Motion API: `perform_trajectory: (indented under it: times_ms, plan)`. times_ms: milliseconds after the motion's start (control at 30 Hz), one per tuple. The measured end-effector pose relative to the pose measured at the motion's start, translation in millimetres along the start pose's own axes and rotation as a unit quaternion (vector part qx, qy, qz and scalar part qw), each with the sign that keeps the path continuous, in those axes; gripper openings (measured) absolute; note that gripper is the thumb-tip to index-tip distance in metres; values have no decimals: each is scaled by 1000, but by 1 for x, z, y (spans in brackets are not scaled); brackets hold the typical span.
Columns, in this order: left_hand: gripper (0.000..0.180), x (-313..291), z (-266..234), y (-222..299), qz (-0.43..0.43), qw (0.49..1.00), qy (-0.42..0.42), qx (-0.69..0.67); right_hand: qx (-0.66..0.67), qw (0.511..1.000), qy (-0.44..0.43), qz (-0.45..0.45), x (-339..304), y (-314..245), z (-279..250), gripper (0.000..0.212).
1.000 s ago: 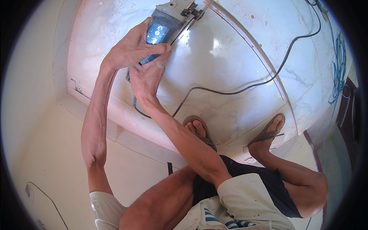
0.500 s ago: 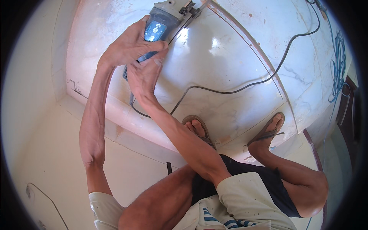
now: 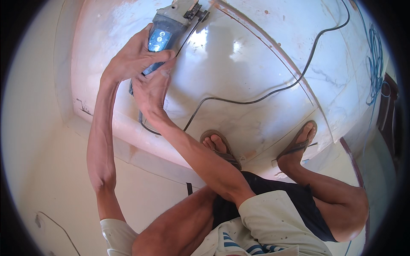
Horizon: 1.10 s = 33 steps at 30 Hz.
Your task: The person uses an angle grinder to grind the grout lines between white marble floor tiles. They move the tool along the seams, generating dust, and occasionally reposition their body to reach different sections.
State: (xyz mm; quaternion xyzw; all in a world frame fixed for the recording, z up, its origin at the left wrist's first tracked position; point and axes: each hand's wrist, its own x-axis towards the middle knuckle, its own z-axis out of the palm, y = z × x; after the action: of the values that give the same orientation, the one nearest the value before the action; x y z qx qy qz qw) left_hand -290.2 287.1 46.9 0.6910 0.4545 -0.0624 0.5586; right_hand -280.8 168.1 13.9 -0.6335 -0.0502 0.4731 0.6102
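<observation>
Both my hands are wrapped round the body of a blue and grey angle grinder at the far left of the floor. My left hand grips it nearer the head, thumb lying across the body. Just behind, my right hand is closed round the rear end, its fingers partly hidden. The grinder's metal gear head points away from me. Its thin disc shows edge-on along the right side, over the pale marbled tiles. Whether the disc touches the tile I cannot tell.
A black power cord curves across the tiles from the grinder to the far right. Beyond it runs a long dusty groove. A coil of blue cable lies at the right. My sandalled feet stand near the cord; a cream wall rises at left.
The grinder and both my hands have shifted a little to the left and slightly away from me. My grip looks the same.
</observation>
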Motion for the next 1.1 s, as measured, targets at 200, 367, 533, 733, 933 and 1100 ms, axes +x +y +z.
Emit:
perform_trajectory:
  times_ms: [200,367,533,733,933,1100]
  plan:
    - [73,-4,1,10,-6,1000,0,-20,184,978,-18,101,-2,-4,1,66]
    - [75,-10,-3,11,-3,1000,-4,-22,99,992,-38,64,-8,-9,0,66]
    - [72,-11,3,15,-3,1000,3,-26,40,998,-43,28,-7,-16,-8,66]
    - [66,-3,2,8,-42,998,10,-55,452,863,-18,223,-1,-20,-13,59]
    - [57,-37,34,20,-46,985,109,-128,81,990,-73,89,-15,-3,-42,52]
    - [49,-63,72,30,-91,947,210,-225,-22,981,-176,77,-15,-8,-85,58]
